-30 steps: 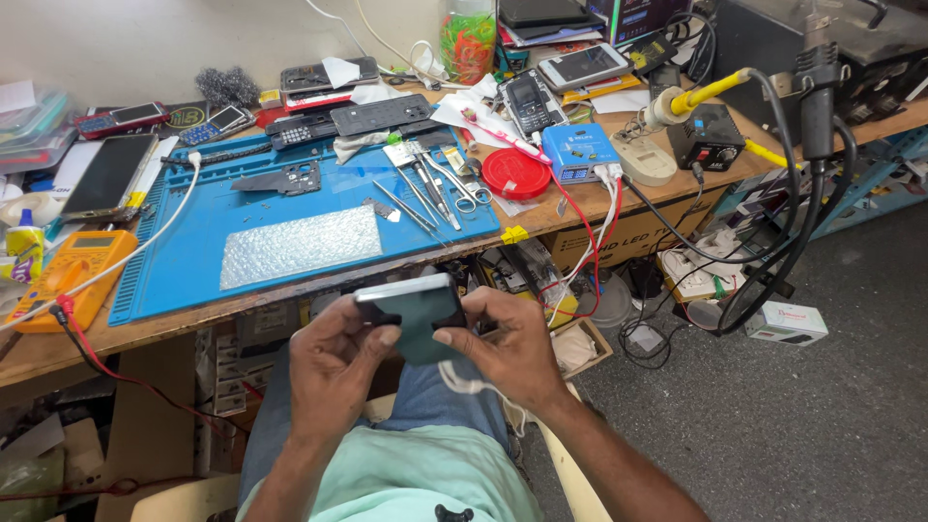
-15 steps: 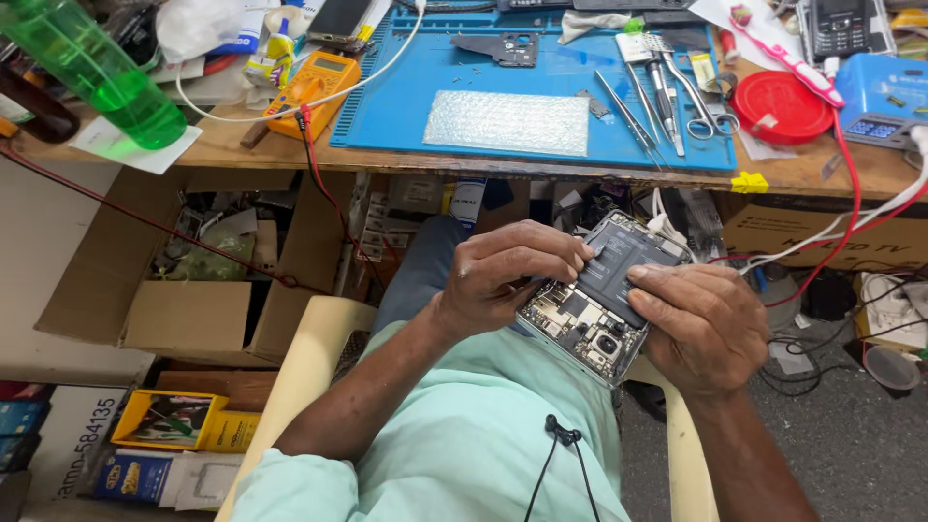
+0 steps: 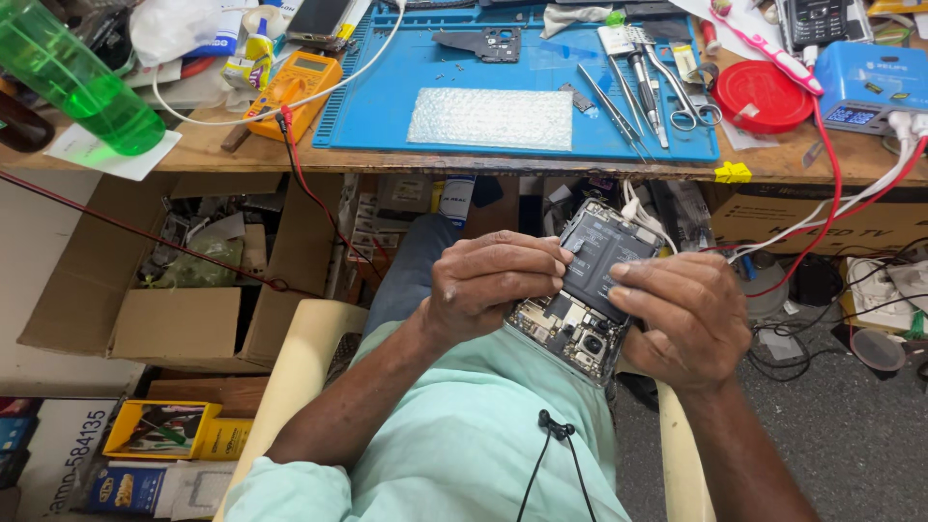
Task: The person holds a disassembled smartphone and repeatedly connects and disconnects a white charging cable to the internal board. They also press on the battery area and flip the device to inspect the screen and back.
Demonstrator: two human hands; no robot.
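Note:
I hold an opened smartphone (image 3: 592,280) over my lap, its back cover off, with the black battery and circuit board showing. My left hand (image 3: 493,285) grips its left edge, fingers curled over the board. My right hand (image 3: 681,314) holds the right edge, thumb resting on the battery. Both hands are below the front edge of the wooden workbench (image 3: 193,150).
A blue work mat (image 3: 387,97) on the bench carries a bubble-wrap piece (image 3: 488,118), tweezers and scissors (image 3: 643,82). A red lid (image 3: 762,95), orange multimeter (image 3: 295,82) and green bottle (image 3: 82,82) lie nearby. Cardboard boxes (image 3: 174,319) and cables crowd the floor.
The view dropped from the benchtop to my lap. The phone went from screen side up to open back up, and my hands shifted slightly along its edges.

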